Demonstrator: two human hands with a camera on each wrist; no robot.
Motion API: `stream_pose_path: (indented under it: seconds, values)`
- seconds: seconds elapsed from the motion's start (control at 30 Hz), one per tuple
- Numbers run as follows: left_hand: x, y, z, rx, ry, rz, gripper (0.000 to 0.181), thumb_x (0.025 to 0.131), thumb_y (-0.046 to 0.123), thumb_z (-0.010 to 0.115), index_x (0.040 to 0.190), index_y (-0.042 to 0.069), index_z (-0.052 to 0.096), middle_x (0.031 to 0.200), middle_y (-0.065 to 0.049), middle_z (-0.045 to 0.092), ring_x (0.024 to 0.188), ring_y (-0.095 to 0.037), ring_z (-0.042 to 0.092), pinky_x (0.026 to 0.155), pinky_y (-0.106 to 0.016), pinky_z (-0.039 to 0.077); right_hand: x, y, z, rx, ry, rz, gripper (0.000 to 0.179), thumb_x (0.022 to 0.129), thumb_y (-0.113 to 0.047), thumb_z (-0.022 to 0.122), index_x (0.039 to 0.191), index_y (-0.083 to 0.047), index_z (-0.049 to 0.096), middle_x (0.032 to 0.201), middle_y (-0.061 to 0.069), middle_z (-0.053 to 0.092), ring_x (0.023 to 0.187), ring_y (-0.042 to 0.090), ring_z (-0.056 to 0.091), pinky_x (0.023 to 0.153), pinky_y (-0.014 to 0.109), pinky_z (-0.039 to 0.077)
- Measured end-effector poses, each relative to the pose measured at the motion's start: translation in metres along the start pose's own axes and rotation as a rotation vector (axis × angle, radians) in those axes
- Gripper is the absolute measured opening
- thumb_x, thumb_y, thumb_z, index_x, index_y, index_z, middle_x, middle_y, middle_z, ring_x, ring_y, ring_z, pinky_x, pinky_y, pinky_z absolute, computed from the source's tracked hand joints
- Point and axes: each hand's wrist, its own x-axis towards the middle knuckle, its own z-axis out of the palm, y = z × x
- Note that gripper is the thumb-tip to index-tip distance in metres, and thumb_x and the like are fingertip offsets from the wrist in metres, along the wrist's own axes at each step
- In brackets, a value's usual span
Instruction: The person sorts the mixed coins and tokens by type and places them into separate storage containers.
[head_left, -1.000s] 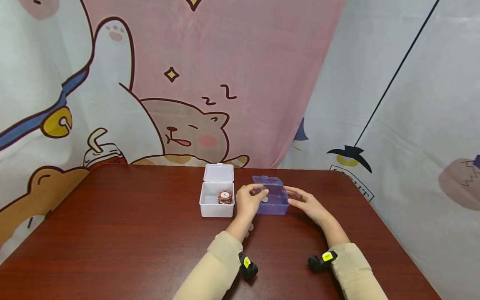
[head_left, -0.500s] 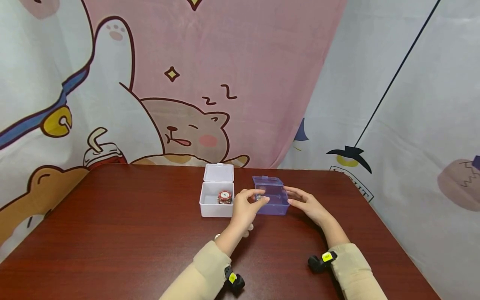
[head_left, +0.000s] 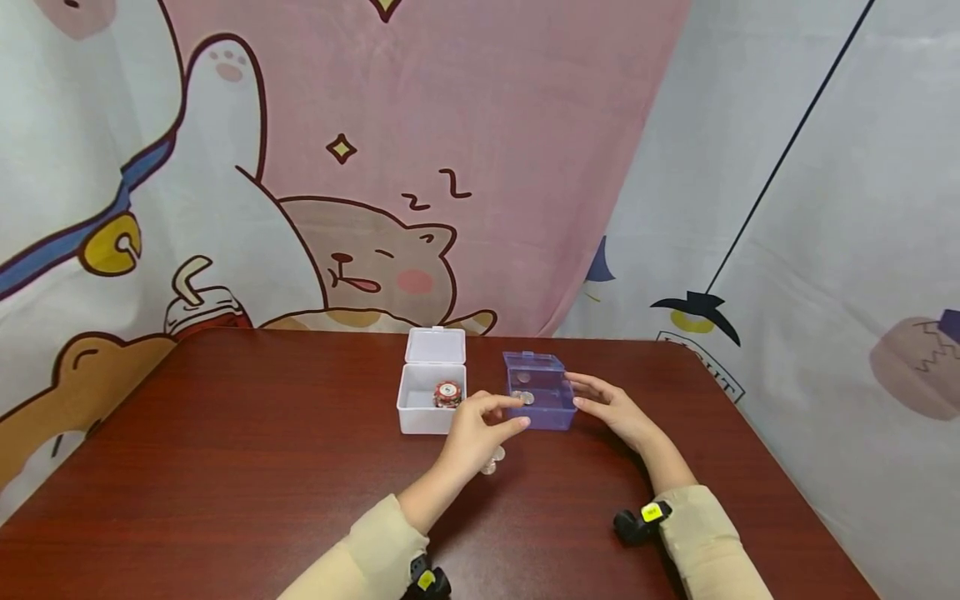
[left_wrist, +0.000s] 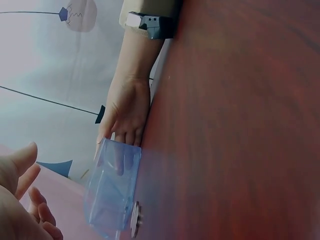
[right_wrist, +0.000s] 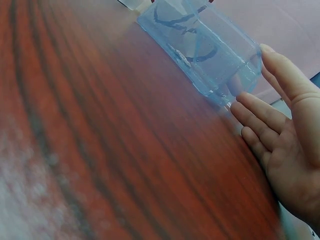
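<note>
A clear blue plastic box [head_left: 550,418] stands with its lid up and several silver coins [head_left: 527,398] inside. My left hand [head_left: 472,435] hovers in front of its left side, thumb and forefinger apart, holding nothing. More silver coins [head_left: 488,468] lie on the table just beyond that hand, partly hidden by it in the head view; the left wrist view catches coins [left_wrist: 135,220] beside the box. With fingers nearly straight, my right hand [right_wrist: 295,135] touches the right end of the box, its thumb at the upper corner and its other fingers lower down.
Left of the blue box stands a white box [head_left: 432,422] with its lid up. Poker chips [head_left: 447,393] are stacked in its right part. Both boxes sit towards the back of the brown wooden table [head_left: 262,458], before a printed curtain [head_left: 525,150].
My left hand has drawn back from the blue box, down and to the left, uncovering the coins inside. My right hand has stayed at the box's right end.
</note>
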Motion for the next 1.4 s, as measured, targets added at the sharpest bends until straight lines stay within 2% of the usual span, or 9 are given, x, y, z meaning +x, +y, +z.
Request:
stream_pose_path:
  seconds: [0.03, 0.2, 0.3, 0.47, 0.67, 0.93, 1.17, 1.3, 1.4]
  values:
    - [-0.001, 0.0, -0.002, 0.007, -0.005, 0.014, 0.022, 0.077, 0.011, 0.08, 0.098, 0.004, 0.076, 0.077, -0.011, 0.054, 0.076, -0.014, 0.05, 0.065, -0.023, 0.043, 0.0, 0.0, 0.0, -0.004, 0.001, 0.0, 0.047, 0.096, -0.01, 0.058, 0.142, -0.007, 0.046, 0.137, 0.021, 0.049, 0.125, 0.037, 0.046, 0.102, 0.056, 0.031]
    - [-0.007, -0.002, -0.013, 0.022, -0.057, 0.04, 0.022, 0.077, 0.012, 0.08, 0.097, 0.006, 0.076, 0.079, -0.013, 0.058, 0.077, -0.017, 0.051, 0.066, -0.024, 0.042, -0.001, -0.001, 0.001, -0.018, 0.008, 0.0, 0.048, 0.095, -0.018, 0.061, 0.141, -0.012, 0.048, 0.137, 0.017, 0.051, 0.125, 0.032, 0.048, 0.101, 0.047, 0.035]
    - [-0.011, -0.002, -0.022, 0.031, -0.088, 0.061, 0.022, 0.077, 0.011, 0.08, 0.098, 0.008, 0.076, 0.078, -0.013, 0.059, 0.077, -0.019, 0.051, 0.068, -0.027, 0.041, -0.002, -0.001, 0.001, -0.013, 0.008, -0.007, 0.049, 0.095, -0.02, 0.062, 0.141, -0.013, 0.048, 0.137, 0.016, 0.051, 0.124, 0.032, 0.048, 0.099, 0.037, 0.039]
    - [-0.017, -0.006, -0.037, 0.044, -0.123, 0.073, 0.022, 0.076, 0.009, 0.08, 0.098, 0.008, 0.076, 0.077, -0.007, 0.058, 0.078, -0.021, 0.052, 0.07, -0.031, 0.043, -0.002, -0.003, 0.0, 0.003, 0.0, -0.015, 0.049, 0.095, -0.018, 0.061, 0.141, -0.012, 0.048, 0.138, 0.017, 0.05, 0.125, 0.032, 0.047, 0.092, 0.022, 0.041]
    - [-0.023, -0.014, -0.055, 0.07, -0.164, 0.062, 0.022, 0.077, 0.01, 0.079, 0.098, 0.007, 0.076, 0.084, -0.001, 0.063, 0.081, -0.021, 0.054, 0.072, -0.029, 0.044, -0.003, -0.004, 0.0, -0.005, 0.003, -0.009, 0.049, 0.095, -0.018, 0.061, 0.142, -0.012, 0.048, 0.138, 0.017, 0.05, 0.125, 0.032, 0.047, 0.094, 0.024, 0.04]
    - [-0.03, -0.027, -0.078, 0.096, -0.221, 0.059, 0.024, 0.078, 0.01, 0.079, 0.099, 0.001, 0.074, 0.081, -0.013, 0.06, 0.076, -0.026, 0.053, 0.068, -0.028, 0.042, -0.003, -0.004, 0.0, -0.002, -0.003, -0.016, 0.048, 0.095, -0.015, 0.06, 0.141, -0.011, 0.047, 0.138, 0.018, 0.049, 0.125, 0.033, 0.047, 0.093, 0.022, 0.041]
    - [-0.033, -0.038, -0.093, 0.136, -0.255, -0.012, 0.025, 0.076, 0.006, 0.079, 0.099, -0.003, 0.072, 0.074, -0.003, 0.056, 0.065, -0.011, 0.047, 0.059, -0.025, 0.04, -0.002, -0.002, 0.0, 0.001, 0.005, -0.016, 0.048, 0.095, -0.016, 0.061, 0.141, -0.011, 0.048, 0.137, 0.018, 0.05, 0.125, 0.032, 0.047, 0.092, 0.022, 0.041]
    - [-0.034, -0.043, -0.099, 0.148, -0.283, -0.034, 0.026, 0.076, 0.01, 0.08, 0.098, -0.002, 0.073, 0.071, 0.003, 0.052, 0.061, -0.006, 0.044, 0.055, -0.022, 0.037, -0.003, -0.003, 0.0, 0.009, 0.009, -0.009, 0.048, 0.095, -0.016, 0.061, 0.141, -0.011, 0.048, 0.137, 0.017, 0.05, 0.125, 0.032, 0.046, 0.092, 0.02, 0.041]
    - [-0.034, -0.045, -0.101, 0.17, -0.307, -0.069, 0.025, 0.075, 0.01, 0.081, 0.096, -0.002, 0.074, 0.068, 0.004, 0.05, 0.059, -0.006, 0.044, 0.052, -0.021, 0.036, -0.003, -0.003, 0.0, 0.014, 0.004, -0.009, 0.048, 0.095, -0.017, 0.061, 0.141, -0.011, 0.048, 0.138, 0.018, 0.05, 0.126, 0.033, 0.046, 0.091, 0.02, 0.041]
